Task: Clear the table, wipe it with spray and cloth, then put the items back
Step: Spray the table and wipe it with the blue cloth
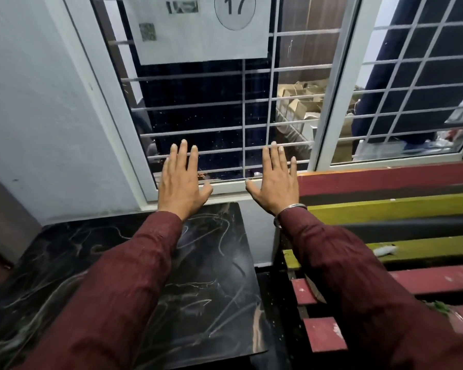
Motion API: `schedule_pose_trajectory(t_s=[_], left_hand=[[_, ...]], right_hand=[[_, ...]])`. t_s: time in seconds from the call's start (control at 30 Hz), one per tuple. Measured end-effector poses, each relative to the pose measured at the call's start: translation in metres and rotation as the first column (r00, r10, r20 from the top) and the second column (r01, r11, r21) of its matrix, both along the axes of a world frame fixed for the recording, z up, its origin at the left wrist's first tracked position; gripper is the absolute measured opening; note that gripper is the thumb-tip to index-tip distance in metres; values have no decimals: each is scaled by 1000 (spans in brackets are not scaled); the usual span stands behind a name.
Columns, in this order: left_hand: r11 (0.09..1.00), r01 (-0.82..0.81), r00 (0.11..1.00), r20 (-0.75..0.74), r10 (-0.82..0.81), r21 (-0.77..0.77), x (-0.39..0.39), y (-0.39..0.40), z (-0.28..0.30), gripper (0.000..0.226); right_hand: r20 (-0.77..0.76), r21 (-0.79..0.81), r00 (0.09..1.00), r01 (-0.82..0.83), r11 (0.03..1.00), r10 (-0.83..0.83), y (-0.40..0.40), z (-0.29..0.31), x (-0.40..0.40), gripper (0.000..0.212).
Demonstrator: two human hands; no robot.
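While both maroon sleeves fill the bottom of my view, the black marbled table [211, 276] sits directly beneath the left forearm, its top showing pale streaks and no spray bottle, cloth or other items that I can find anywhere in view. To the right of it, well clear of the table edge, runs a slatted bench [412, 212] in red and yellow, with a small white scrap [384, 250] lying on a yellow slat. Further out, my left hand [182, 180] and right hand [275, 180] are held up flat in front of the window [225, 108], backs toward me, fingers straight and spread, grasping nothing; a metal bangle [292, 209] circles the right wrist. I cannot tell whether the palms touch the glass. I judge this as a pause with the hands presented, either ahead of the clearing or after the put-back. To do the step well, I would bring the hands down over the table and look around to locate the spray and cloth first. Beyond the hands, a paper sheet [198, 30] taped to the window bears a circled "17" and two blurred code-like squares I cannot read
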State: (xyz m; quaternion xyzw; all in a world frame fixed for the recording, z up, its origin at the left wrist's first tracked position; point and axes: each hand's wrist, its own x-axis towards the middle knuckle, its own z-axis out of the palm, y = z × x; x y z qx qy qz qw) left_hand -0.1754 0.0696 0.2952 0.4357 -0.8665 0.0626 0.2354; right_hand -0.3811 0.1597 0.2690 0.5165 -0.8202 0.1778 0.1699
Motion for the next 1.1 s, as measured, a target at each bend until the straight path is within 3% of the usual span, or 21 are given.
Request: schedule_pose_trajectory(t_s=[0.4,0.6,0.9,1.0,1.1], left_hand=[[959,159,968,151,-198,233,-204,-3,-127,84],[858,225,914,205,-350,462,-315,12,-220,83],[665,299,869,93,-486,685,-419,49,-356,76],[567,269,906,-5,-424,779,-432,51,-400,70],[527,285,919,-73,-387,801,-446,50,-427,67]], right_hand=[[184,271,956,174,947,-228,51,-155,-187,91],[396,369,845,213,905,-360,85,-251,-261,80],[562,571,589,232,788,-581,128,-393,-310,41],[552,627,573,193,755,-605,127,-434,-312,33],[544,681,558,142,718,-626,120,-462,-315,35]])
